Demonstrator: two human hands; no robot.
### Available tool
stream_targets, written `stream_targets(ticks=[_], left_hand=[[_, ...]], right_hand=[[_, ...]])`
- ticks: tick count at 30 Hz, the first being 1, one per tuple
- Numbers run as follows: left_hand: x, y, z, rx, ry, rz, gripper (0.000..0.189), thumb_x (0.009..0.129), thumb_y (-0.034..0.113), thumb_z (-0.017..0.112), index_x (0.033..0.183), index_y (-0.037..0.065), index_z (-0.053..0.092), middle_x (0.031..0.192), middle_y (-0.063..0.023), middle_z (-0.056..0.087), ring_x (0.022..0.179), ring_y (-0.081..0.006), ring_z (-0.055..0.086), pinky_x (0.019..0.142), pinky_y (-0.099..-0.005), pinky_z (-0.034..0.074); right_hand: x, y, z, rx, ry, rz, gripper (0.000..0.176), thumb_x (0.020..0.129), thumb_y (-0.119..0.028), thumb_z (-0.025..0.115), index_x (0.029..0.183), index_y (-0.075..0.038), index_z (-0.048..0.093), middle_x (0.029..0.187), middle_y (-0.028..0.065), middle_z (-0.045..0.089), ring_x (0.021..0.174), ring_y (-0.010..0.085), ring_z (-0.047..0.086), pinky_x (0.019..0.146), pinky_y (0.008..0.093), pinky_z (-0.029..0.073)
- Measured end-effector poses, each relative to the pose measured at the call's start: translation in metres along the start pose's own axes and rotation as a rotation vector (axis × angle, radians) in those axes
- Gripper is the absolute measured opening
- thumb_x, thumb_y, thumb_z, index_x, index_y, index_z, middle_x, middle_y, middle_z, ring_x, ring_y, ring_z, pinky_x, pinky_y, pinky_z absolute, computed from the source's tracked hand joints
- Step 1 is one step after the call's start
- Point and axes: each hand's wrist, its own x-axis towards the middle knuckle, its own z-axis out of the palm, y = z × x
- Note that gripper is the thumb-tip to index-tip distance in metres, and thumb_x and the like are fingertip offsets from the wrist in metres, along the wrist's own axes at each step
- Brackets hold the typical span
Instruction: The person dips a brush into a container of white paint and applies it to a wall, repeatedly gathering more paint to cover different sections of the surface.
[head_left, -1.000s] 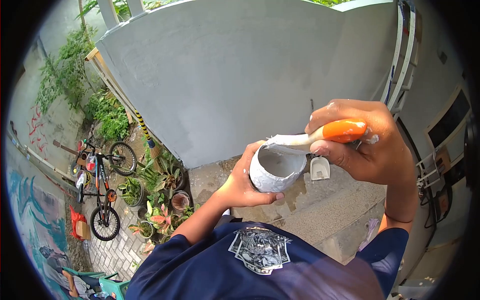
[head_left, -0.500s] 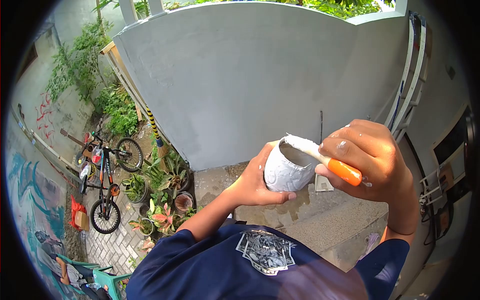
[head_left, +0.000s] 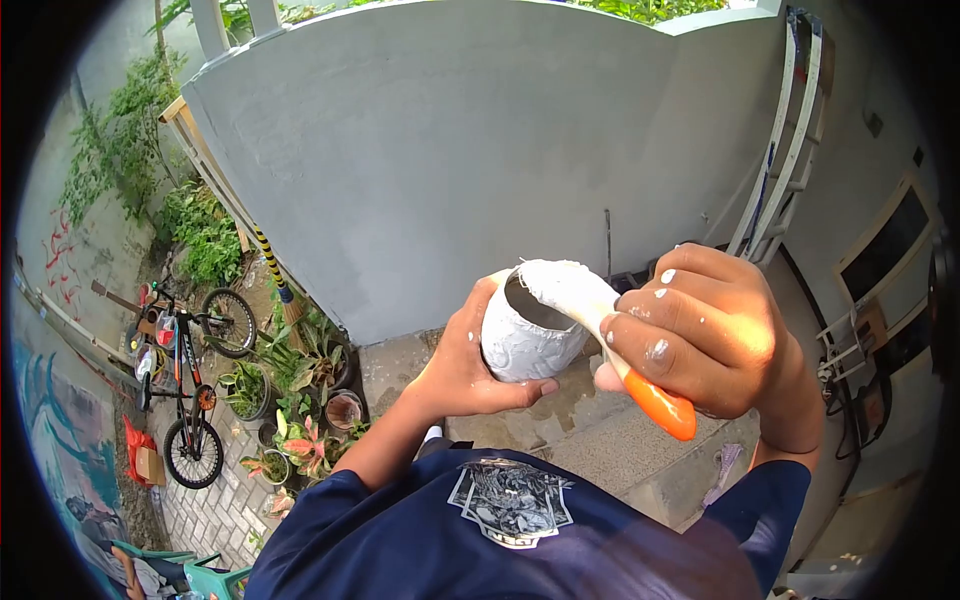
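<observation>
My left hand (head_left: 462, 352) is wrapped around a white-coated cup (head_left: 528, 345) with a rough, textured outside, its open mouth tilted so that the grey inside shows. In my right hand (head_left: 705, 335), spotted with white paint, is a paintbrush (head_left: 660, 402) with an orange handle end. White paint covers the brush head, which lies across the cup's rim at the top right. The fingers of my right hand hide the middle of the handle.
A grey wall (head_left: 440, 160) stands in front. Potted plants (head_left: 310, 440) and a bicycle (head_left: 195, 395) are at the left, with a person (head_left: 125, 565) on a green chair (head_left: 215, 580) at lower left. A white ladder (head_left: 780, 140) leans at the right.
The brush has swung steeper, its orange end now lower, with its head still at the cup's rim. My right hand has turned with it. The whole view has shifted, moving the scene slightly left.
</observation>
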Motion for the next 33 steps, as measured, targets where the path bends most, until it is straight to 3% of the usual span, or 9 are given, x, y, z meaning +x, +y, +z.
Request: stream_targets(ticks=[12,14,18,20,22,24,25,28,33], left_hand=[[0.007,0.001,0.005,0.089,0.038,0.113,0.084,0.061,0.020,0.083,0.130,0.001,0.040,0.121,-0.0145,0.055,0.110,-0.0236,0.057,0.095,-0.0350,0.044],[0.006,0.000,0.003,0.131,-0.037,0.099,0.090,0.060,0.013,0.085,0.134,0.000,0.035,0.127,-0.0124,0.052,0.119,-0.0191,0.051,0.100,-0.0349,0.040],[0.008,-0.001,0.005,0.110,-0.028,0.100,0.090,0.060,0.013,0.085,0.134,0.000,0.037,0.127,-0.0124,0.052,0.118,-0.0195,0.052,0.100,-0.0348,0.040],[0.009,0.000,0.004,0.141,-0.031,0.131,0.091,0.060,0.014,0.086,0.134,0.000,0.036,0.125,-0.0121,0.053,0.117,-0.0199,0.052,0.100,-0.0348,0.040],[0.009,-0.001,0.004,0.126,-0.034,0.124,0.090,0.060,0.015,0.086,0.134,0.000,0.037,0.125,-0.0122,0.053,0.116,-0.0200,0.053,0.100,-0.0347,0.040],[0.009,-0.001,0.004,0.111,-0.036,0.117,0.090,0.060,0.016,0.087,0.134,0.000,0.037,0.124,-0.0122,0.053,0.116,-0.0202,0.053,0.099,-0.0347,0.040],[0.010,0.000,0.004,0.148,-0.031,0.140,0.087,0.060,0.018,0.085,0.132,0.000,0.039,0.123,-0.0135,0.054,0.113,-0.0233,0.055,0.097,-0.0353,0.042],[0.009,0.000,0.003,0.180,-0.035,0.165,0.083,0.060,0.020,0.083,0.130,0.001,0.041,0.121,-0.0148,0.054,0.110,-0.0269,0.057,0.095,-0.0361,0.044],[0.009,-0.005,0.003,0.168,-0.047,0.179,0.083,0.060,0.021,0.083,0.130,0.001,0.042,0.121,-0.0148,0.054,0.111,-0.0275,0.057,0.096,-0.0369,0.044]], right_hand=[[-0.010,-0.015,-0.006,-0.001,-0.021,0.041,0.020,0.075,-0.019,0.076,0.081,-0.008,0.061,0.076,0.0013,0.058,0.057,0.0098,0.054,0.053,0.0266,0.042],[-0.010,-0.015,-0.009,0.018,-0.025,0.065,0.024,0.072,-0.020,0.079,0.082,-0.007,0.061,0.076,0.0017,0.059,0.056,0.0101,0.054,0.053,0.0266,0.043],[-0.012,-0.016,-0.012,0.076,0.003,0.127,0.030,0.069,-0.020,0.082,0.084,-0.005,0.061,0.074,0.0032,0.059,0.054,0.0117,0.054,0.050,0.0271,0.042],[-0.014,-0.018,-0.018,0.108,-0.082,0.294,0.033,0.076,-0.030,0.076,0.094,-0.008,0.059,0.076,0.0046,0.062,0.065,0.0188,0.064,0.057,0.0323,0.047],[-0.012,-0.015,-0.018,0.074,-0.077,0.288,0.033,0.078,-0.031,0.076,0.092,-0.006,0.060,0.073,0.0056,0.062,0.064,0.0202,0.064,0.056,0.0315,0.047],[-0.011,-0.011,-0.018,0.143,-0.019,0.324,0.033,0.078,-0.029,0.077,0.091,-0.004,0.061,0.073,0.0067,0.061,0.064,0.0210,0.063,0.054,0.0310,0.048],[-0.008,-0.007,-0.019,0.216,0.033,0.327,0.034,0.068,-0.017,0.083,0.088,0.000,0.062,0.074,0.0106,0.063,0.057,0.0202,0.060,0.051,0.0289,0.046],[-0.009,-0.006,-0.027,0.259,0.089,0.511,0.022,0.073,-0.009,0.077,0.086,0.000,0.062,0.076,0.0123,0.064,0.064,0.0239,0.064,0.059,0.0293,0.052],[-0.014,-0.007,-0.023,0.442,0.248,0.650,0.018,0.081,-0.010,0.071,0.091,0.002,0.061,0.079,0.0124,0.063,0.065,0.0175,0.063,0.059,0.0286,0.052]])
